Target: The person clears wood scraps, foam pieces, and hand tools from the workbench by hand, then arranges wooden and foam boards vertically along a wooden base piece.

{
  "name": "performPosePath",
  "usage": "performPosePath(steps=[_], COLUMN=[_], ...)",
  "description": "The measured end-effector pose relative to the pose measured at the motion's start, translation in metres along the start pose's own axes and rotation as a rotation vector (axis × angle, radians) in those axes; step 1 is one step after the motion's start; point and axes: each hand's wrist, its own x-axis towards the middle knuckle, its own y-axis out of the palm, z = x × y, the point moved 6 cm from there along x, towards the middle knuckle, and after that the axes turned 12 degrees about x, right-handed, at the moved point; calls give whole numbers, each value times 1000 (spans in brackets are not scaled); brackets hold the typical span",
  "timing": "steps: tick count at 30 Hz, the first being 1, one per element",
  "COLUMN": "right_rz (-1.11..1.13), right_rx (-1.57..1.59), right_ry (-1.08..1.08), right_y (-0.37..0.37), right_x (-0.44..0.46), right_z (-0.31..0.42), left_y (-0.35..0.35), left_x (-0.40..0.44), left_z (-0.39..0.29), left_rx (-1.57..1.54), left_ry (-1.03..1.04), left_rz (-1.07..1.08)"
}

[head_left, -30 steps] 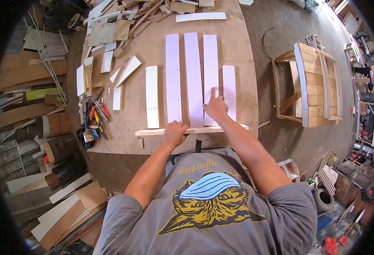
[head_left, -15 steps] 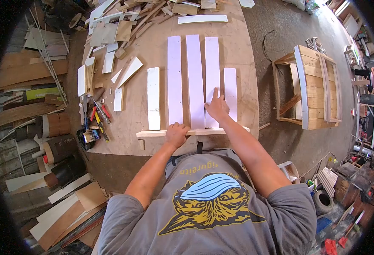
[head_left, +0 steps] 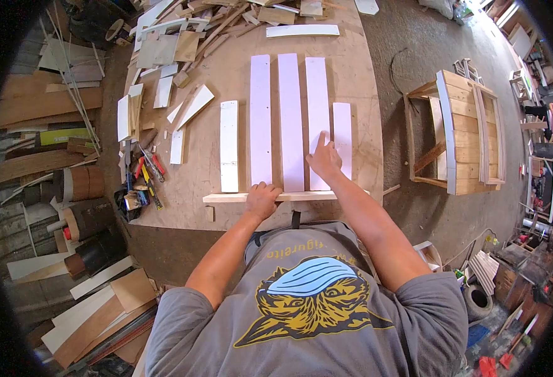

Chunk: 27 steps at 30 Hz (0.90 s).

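Lying crosswise just beyond the grey T-shirt (head_left: 314,308), the pale wooden batten (head_left: 226,198) is the landmark here; on its near side, toward its left end, sits a small wood block (head_left: 210,214); the left hand (head_left: 264,200) is curled over the batten, left of its middle, grasping it, with the fingers close by the foot of the left long lilac slat (head_left: 260,119).

Just beyond the batten's right half, the right hand (head_left: 325,160) rests on the right long lilac slat (head_left: 317,94), index finger stretched along it and thumb toward its left edge; whether it pinches the slat I cannot tell; this slat lies directly under that hand, its long axis running away from the batten, roughly square to it; the right hand is plainly the nearer one.

Sideways room is limited by the middle long lilac slat (head_left: 290,119) and the short lilac slat (head_left: 342,125), both pointing away from the batten; the right forearm crosses the batten and hides the short slat's foot; the short white slat (head_left: 229,147) stands off the batten's left part.

Left of the batten lie red-handled pliers (head_left: 139,168); farther beyond it come a loose white strip (head_left: 303,31) and, to the left, a scrap-wood pile (head_left: 163,50).
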Motion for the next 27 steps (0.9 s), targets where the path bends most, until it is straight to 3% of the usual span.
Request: performPosePath(steps=[11, 18, 27], right_rz=[22, -76, -71], right_rx=[-34, -70, -83], right_ry=[8, -65, -416], right_y=[-7, -18, 21], right_x=[-6, -24, -56], right_z=[-3, 18, 84], left_y=[0, -5, -38], left_x=[-5, -20, -50], left_z=[4, 21, 70], left_rx=[-8, -22, -28], left_ry=[-18, -42, -71], left_rz=[-5, -76, -151])
